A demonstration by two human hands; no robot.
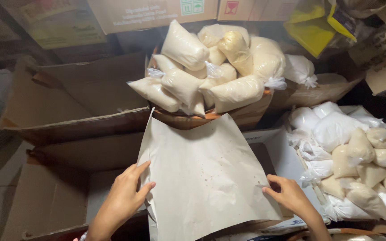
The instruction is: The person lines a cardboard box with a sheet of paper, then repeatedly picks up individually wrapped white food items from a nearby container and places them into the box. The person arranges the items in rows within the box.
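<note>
A large sheet of grey-brown paper [204,172] lies spread in front of me, its far edge lifted toward a box of bags. My left hand [123,198] grips the sheet's left edge, thumb on top. My right hand [289,194] pinches the right edge near the lower corner. Beyond the paper, a brown cardboard box [246,117] is heaped with knotted clear plastic bags of cream-coloured grain or powder [204,67].
An open, flattened cardboard box [74,105] sits at left, another box [45,201] below it. At right a box [376,225] holds several white and cream filled bags [354,156]. More cartons [153,13] and a yellow plastic bag [311,27] stand behind.
</note>
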